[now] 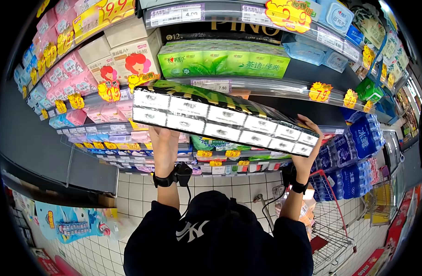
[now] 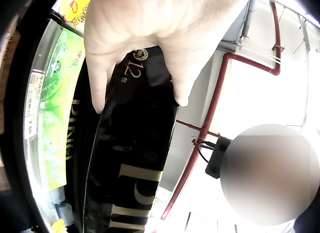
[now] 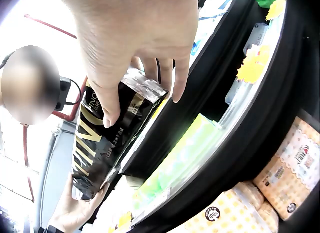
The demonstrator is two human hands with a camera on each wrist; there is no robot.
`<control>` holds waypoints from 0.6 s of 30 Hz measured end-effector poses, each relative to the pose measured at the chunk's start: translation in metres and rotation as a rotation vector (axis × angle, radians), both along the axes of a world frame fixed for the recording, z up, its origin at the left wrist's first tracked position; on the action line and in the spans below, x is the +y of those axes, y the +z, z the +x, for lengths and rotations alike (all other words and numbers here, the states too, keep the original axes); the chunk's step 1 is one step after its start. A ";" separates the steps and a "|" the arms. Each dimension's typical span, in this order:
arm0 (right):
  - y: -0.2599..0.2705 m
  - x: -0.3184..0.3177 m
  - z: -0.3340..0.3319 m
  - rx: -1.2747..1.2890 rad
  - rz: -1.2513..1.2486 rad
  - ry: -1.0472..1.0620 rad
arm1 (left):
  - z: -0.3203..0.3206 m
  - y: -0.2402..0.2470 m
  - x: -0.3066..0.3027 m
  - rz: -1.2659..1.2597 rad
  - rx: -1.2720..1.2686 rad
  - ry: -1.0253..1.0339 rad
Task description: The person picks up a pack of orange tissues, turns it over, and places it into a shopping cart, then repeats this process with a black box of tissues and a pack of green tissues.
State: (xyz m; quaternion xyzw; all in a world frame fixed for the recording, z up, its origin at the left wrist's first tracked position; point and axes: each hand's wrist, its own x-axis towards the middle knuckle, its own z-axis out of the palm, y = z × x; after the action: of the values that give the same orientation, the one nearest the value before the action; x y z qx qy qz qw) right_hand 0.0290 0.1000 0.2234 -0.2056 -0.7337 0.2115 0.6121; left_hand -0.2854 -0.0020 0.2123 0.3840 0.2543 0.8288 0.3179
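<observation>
A long black multipack of tissues (image 1: 225, 122) is held up in front of the shelves, its rows of white packets facing the head camera. My left hand (image 1: 165, 146) grips its left end, and my right hand (image 1: 307, 154) has hold of the other. In the left wrist view, thumb and fingers span the wrapped pack (image 2: 132, 135), which carries gold letters and a 12. The right wrist view shows the thumb on the lettered face of the pack (image 3: 107, 128) and the fingers round its end. Behind it on the shelf sits a green tissue multipack (image 1: 220, 60).
Shelves with yellow price tags (image 1: 321, 91) curve around the front. Pink tissue packs (image 1: 71, 71) fill the left side. Shrink-wrapped water bottles (image 1: 353, 142) are stacked at right, near a shopping cart (image 1: 326, 225) holding goods. A blue display box (image 1: 73, 221) stands behind on the left.
</observation>
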 end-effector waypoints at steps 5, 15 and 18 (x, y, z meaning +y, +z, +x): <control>-0.003 -0.001 0.008 0.028 0.002 -0.045 | 0.007 -0.002 -0.013 0.000 -0.080 -0.026; -0.004 -0.013 0.033 -0.009 0.030 -0.276 | 0.005 -0.033 -0.015 -0.172 -0.095 0.017; -0.003 -0.019 0.040 0.039 0.081 -0.316 | 0.005 -0.028 -0.010 -0.273 0.194 0.111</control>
State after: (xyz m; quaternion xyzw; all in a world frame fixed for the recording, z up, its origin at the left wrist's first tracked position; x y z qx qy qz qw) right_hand 0.0686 0.0809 0.2202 -0.2894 -0.6881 0.0868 0.6597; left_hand -0.2808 -0.0117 0.1841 0.4008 0.4148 0.7619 0.2947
